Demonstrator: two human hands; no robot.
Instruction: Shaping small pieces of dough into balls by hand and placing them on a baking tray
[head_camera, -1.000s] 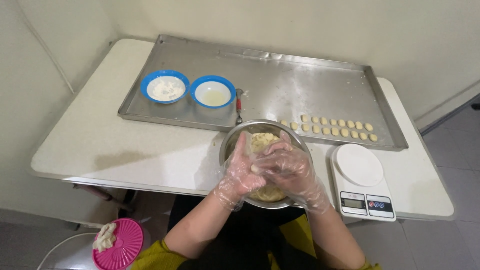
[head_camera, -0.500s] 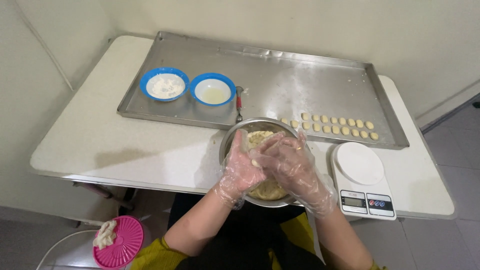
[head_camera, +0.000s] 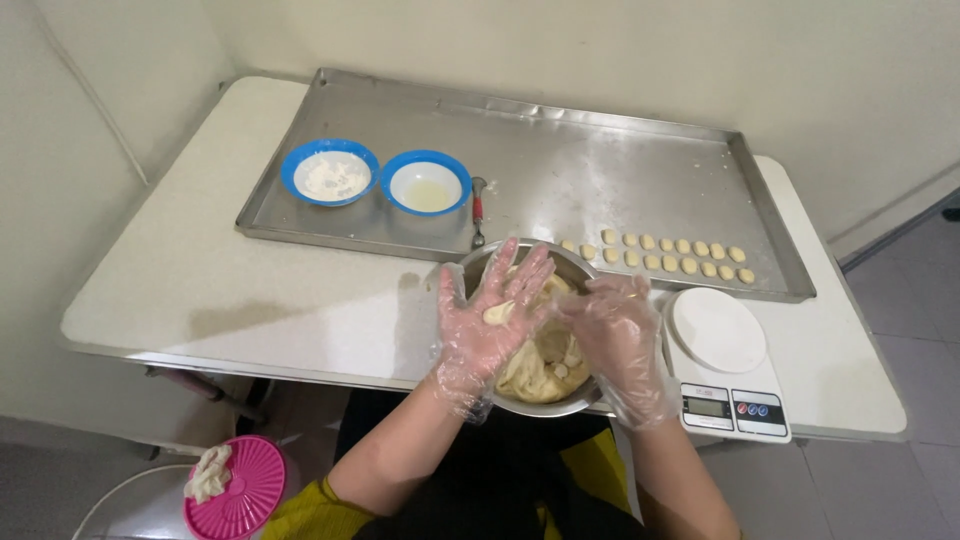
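Observation:
Both my hands wear clear plastic gloves and hover over a steel bowl of pale yellow dough at the table's front edge. My left hand is spread flat, palm up, with a small piece of dough lying on the palm. My right hand is beside it, fingers loosely curled and pointing toward the left palm, with nothing visibly gripped. Behind the bowl, on a large steel baking tray, two rows of small dough balls lie along the tray's near right edge.
On the tray's left stand a blue bowl of white flour and a blue bowl of pale liquid, with a red-handled small tool beside them. A white kitchen scale sits right of the steel bowl. A pink lid lies on the floor.
My hands were pressed together over the bowl; now they have parted, the left palm turned up and open with a small dough piece on it.

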